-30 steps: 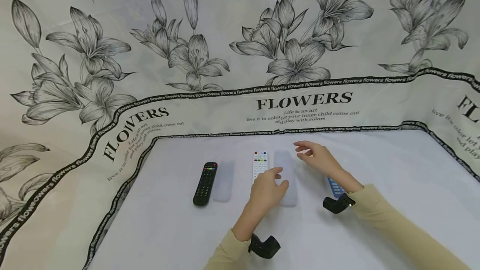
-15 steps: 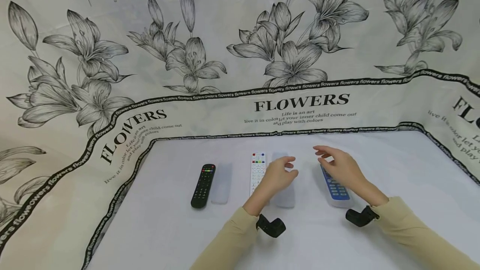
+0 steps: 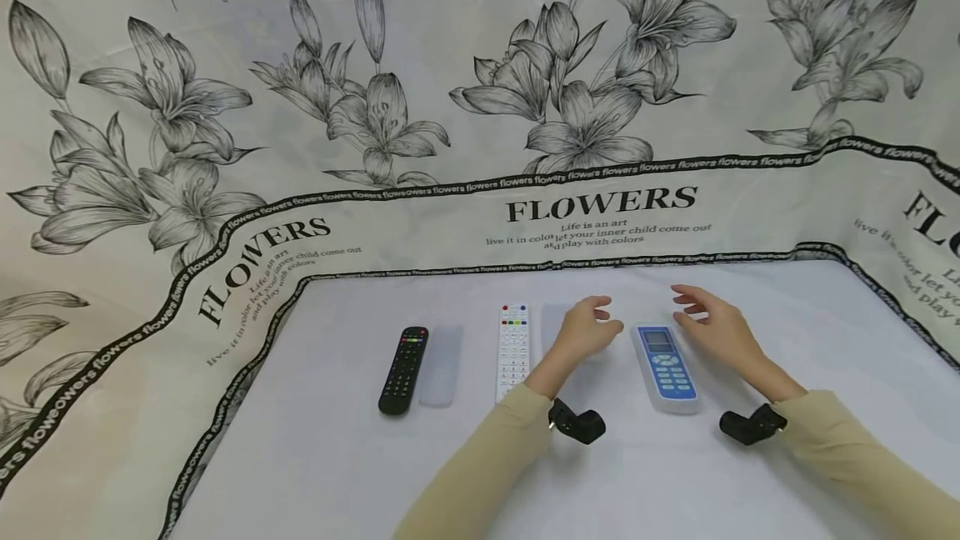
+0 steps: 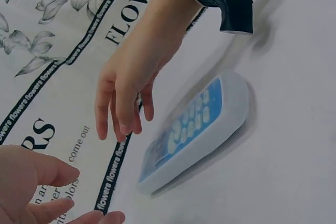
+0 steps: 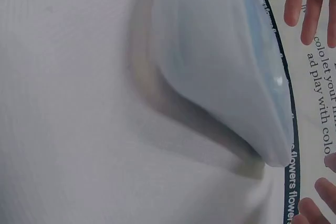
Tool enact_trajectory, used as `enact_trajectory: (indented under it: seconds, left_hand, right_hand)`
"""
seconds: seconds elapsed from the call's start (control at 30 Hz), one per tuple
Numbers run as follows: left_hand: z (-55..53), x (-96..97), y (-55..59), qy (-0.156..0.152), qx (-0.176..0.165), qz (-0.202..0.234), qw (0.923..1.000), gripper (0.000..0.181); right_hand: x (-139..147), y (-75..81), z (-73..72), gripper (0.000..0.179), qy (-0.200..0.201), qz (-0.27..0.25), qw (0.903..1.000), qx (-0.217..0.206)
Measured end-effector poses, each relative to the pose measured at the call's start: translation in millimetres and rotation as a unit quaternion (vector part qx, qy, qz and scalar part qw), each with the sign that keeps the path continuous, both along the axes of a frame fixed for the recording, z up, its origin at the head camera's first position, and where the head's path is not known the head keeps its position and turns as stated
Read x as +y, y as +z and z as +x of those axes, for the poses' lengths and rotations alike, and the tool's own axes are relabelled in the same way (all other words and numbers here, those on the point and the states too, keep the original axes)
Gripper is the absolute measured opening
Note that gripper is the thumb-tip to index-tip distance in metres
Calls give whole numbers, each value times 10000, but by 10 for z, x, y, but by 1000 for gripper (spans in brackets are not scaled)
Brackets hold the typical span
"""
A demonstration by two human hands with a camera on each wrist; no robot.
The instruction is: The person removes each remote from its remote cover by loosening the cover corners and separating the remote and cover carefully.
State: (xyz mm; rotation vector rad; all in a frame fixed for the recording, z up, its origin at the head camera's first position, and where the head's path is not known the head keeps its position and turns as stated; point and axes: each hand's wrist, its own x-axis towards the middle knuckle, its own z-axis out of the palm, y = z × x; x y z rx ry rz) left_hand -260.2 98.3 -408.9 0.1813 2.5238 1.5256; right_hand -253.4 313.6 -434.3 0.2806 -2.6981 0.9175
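A blue-faced remote control (image 3: 672, 377) in a pale translucent cover lies on the white table, between the two hands. My left hand (image 3: 583, 330) hovers to its left with fingers loosely bent, over a clear remote cover (image 3: 553, 322) that it partly hides. To the right of the blue remote's far end, my right hand (image 3: 716, 330) is held in the air, fingers apart and relaxed. Neither hand holds anything. The left wrist view has the covered remote (image 4: 191, 129) beside the right hand (image 4: 131, 82); in the right wrist view its pale cover (image 5: 210, 51) looms close.
Left of the left hand lies a white remote (image 3: 513, 344), its near end close to the sleeve. Farther left are a black remote (image 3: 403, 371) and another clear cover (image 3: 442, 367). A flower-printed cloth (image 3: 420, 227) rises behind the table (image 3: 300, 457).
Both hands have moved right. The left hand left the white remote's side and crossed over the clear cover. The right hand passed over the blue remote, which now shows whole.
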Motion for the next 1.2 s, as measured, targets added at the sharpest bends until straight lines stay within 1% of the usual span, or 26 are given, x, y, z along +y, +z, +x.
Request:
enact_trajectory:
  seconds: [0.13,0.23,0.33,0.43,0.53,0.67,0.77,1.0,1.2]
  left_hand:
    - [-21,140,-32,203,-143,60,9997,48]
    - [-1,235,-49,293,-345,27,9990,52]
    - [37,308,-76,357,-607,26,9975,54]
    - [76,361,-108,415,-766,86,9962,54]
    - [111,390,-137,476,-857,169,9950,53]
    - [144,407,-168,514,-886,277,9944,51]
    - [164,419,-191,505,-874,347,9943,51]
    - [212,458,-242,471,-888,396,9941,50]
    - [250,444,-267,444,-889,504,9938,50]
  right_hand:
    - [78,-14,-25,48,-119,-158,9988,-457]
    - [113,-24,-26,50,-73,-334,9954,-892]
    - [124,-33,-9,53,31,-584,9885,-1397]
    - [114,-31,21,58,50,-721,9809,-1804]
    - [92,-21,55,62,11,-739,9746,-2115]
    - [73,-14,94,63,-6,-823,9652,-2483]
    - [61,-7,121,63,-23,-881,9601,-2654]
    - [40,-14,158,61,-65,-909,9568,-2761]
    - [-2,-4,211,60,-115,-981,9535,-2846]
